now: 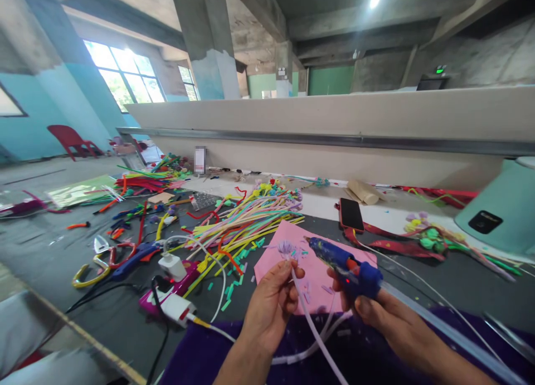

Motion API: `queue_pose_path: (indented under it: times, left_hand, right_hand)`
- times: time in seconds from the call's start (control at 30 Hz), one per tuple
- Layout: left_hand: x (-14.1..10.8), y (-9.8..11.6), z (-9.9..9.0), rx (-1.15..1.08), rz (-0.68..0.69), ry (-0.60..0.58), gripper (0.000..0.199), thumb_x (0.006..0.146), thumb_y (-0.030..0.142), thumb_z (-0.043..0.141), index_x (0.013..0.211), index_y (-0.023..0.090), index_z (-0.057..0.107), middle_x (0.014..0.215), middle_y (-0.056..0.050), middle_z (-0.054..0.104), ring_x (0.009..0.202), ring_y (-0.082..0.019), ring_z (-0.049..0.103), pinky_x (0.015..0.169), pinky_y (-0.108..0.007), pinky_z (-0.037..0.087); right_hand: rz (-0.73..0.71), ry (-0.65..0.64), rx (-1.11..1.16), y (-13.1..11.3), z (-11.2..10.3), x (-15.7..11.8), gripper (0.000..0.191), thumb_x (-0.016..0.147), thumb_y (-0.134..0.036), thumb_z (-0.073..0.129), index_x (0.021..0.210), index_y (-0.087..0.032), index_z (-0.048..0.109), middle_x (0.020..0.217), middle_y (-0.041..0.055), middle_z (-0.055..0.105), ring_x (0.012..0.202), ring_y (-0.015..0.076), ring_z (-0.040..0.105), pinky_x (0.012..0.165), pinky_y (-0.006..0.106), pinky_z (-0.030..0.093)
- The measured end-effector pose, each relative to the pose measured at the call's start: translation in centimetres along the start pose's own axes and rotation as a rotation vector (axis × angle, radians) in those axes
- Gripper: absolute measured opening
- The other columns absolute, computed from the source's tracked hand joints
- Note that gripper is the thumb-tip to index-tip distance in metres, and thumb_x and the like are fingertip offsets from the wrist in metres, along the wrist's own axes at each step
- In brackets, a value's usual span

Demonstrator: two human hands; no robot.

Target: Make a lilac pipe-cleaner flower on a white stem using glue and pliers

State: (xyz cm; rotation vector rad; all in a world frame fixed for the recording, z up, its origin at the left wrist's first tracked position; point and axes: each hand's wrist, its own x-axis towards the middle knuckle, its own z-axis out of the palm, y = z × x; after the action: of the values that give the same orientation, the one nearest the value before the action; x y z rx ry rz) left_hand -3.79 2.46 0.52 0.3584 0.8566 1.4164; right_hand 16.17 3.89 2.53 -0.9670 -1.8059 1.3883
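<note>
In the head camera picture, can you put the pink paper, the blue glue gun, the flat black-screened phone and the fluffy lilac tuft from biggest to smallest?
1. Pink paper, even partly covered
2. Blue glue gun, without its clear stick
3. Black-screened phone, farther away
4. Fluffy lilac tuft

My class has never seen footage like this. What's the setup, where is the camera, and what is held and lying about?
No machine here: a person wears the camera on their head, and this single picture looks forward and down at their own work. Their bare left hand pinches a pale lilac stem just below a lilac tuft. The bare right hand grips a blue glue gun, its nozzle apart from the tuft. Under the tuft lies a pink sheet, with small clippings on and around it. Nearby on the dark table lie bundled coloured stems and a magenta power strip.
</note>
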Motion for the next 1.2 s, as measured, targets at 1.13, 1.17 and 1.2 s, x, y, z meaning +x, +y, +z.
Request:
queue_pose_path:
  times: [1.13,1.17,1.2]
  left_hand:
    - [-0.1,-1.0,0.1,0.100,0.085,-0.107,0.017,0.073,0.031,0.063,0.075,0.014,0.059,0.072,-0.001,0.060,0.043,-0.002,0.045,0.035,-0.012,0.026]
    - [-0.1,-1.0,0.1,0.100,0.088,-0.110,0.017,0.073,0.031,0.063,0.074,0.014,0.059,0.072,-0.001,0.060,0.043,-0.002,0.045,0.035,-0.012,0.026]
    - [-0.1,-1.0,0.1,0.101,0.089,-0.109,0.017,0.073,0.031,0.063,0.074,0.014,0.059,0.071,-0.001,0.060,0.042,-0.002,0.045,0.034,-0.012,0.026]
  right_hand:
    - [0.014,0.082,-0.224,-0.5,2.0,-1.0,0.049,0.081,-0.058,0.036,0.086,-0.015,0.058,0.058,-0.0001,0.047,0.057,0.0152,0.046,0.057,0.027,0.038]
    - [0.017,0.086,-0.217,-0.5,2.1,-1.0,0.049,0.081,-0.058,0.036,0.086,-0.015,0.058,0.057,-0.0003,0.047,0.057,0.0152,0.046,0.056,0.026,0.038]
    - [0.015,0.081,-0.207,-0.6,2.1,-1.0,0.049,0.081,-0.059,0.036,0.084,-0.015,0.058,0.057,-0.0006,0.046,0.056,0.0148,0.045,0.054,0.026,0.037]
